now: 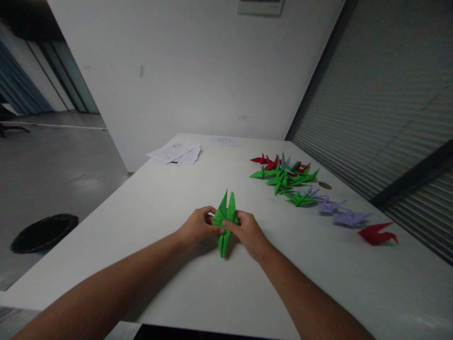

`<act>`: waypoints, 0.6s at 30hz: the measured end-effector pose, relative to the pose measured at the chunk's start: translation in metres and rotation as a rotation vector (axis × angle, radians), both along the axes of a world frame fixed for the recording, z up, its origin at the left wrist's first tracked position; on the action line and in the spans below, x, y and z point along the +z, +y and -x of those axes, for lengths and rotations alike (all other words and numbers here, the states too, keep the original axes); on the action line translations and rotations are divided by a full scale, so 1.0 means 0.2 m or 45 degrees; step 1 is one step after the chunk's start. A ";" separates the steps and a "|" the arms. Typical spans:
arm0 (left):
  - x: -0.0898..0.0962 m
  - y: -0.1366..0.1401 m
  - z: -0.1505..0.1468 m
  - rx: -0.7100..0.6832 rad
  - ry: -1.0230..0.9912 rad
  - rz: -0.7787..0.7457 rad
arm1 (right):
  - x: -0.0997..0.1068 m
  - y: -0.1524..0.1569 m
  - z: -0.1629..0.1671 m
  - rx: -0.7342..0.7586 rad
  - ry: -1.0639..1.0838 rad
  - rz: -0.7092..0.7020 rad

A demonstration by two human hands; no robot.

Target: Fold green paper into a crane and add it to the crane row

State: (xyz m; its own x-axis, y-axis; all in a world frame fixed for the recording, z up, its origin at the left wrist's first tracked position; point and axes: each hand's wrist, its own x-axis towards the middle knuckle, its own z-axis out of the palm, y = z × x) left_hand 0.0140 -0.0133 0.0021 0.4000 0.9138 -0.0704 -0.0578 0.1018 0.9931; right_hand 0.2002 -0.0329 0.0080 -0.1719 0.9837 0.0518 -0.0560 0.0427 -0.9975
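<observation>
Between my two hands is a green origami crane [222, 215], partly folded, with two narrow points upward and a pointed flap toward me. My left hand [198, 225] grips its left side, the thumb lying on the front of the paper. From the right, my right hand [252, 232] pinches the other side, its thumb near the middle fold. The fingers behind the paper are mostly hidden. Both hands are just over the white table [170, 278].
Finished paper cranes lie along the right side: a red crane [378, 234], a purple crane [351, 218] and a pile of green cranes [281, 181] with red ones behind. Loose paper sheets [177, 153] lie at the far left. A black-lined bin [44, 233] stands left of the table.
</observation>
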 end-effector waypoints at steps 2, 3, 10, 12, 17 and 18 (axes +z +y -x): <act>0.00 -0.01 -0.01 -0.028 -0.007 0.030 | -0.01 0.01 0.00 -0.065 -0.004 -0.041; 0.00 -0.02 -0.01 -0.031 -0.011 0.036 | -0.01 0.01 -0.01 -0.097 -0.012 -0.055; 0.01 -0.03 -0.04 -0.021 -0.070 0.067 | -0.02 0.02 -0.01 -0.162 -0.069 -0.108; 0.02 -0.03 -0.04 -0.044 -0.081 0.074 | -0.03 0.02 -0.01 -0.158 -0.062 -0.117; 0.03 -0.05 -0.03 -0.121 -0.062 0.078 | -0.04 0.02 -0.01 -0.170 -0.048 -0.129; 0.03 -0.05 -0.03 -0.139 -0.050 0.073 | -0.04 0.02 -0.01 -0.179 -0.044 -0.123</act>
State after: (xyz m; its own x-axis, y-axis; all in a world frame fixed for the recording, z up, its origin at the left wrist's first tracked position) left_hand 0.0206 -0.0234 0.0080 0.5002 0.8597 -0.1037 -0.0823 0.1664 0.9826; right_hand 0.2026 -0.0290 0.0009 -0.0366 0.9889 0.1437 -0.0081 0.1435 -0.9896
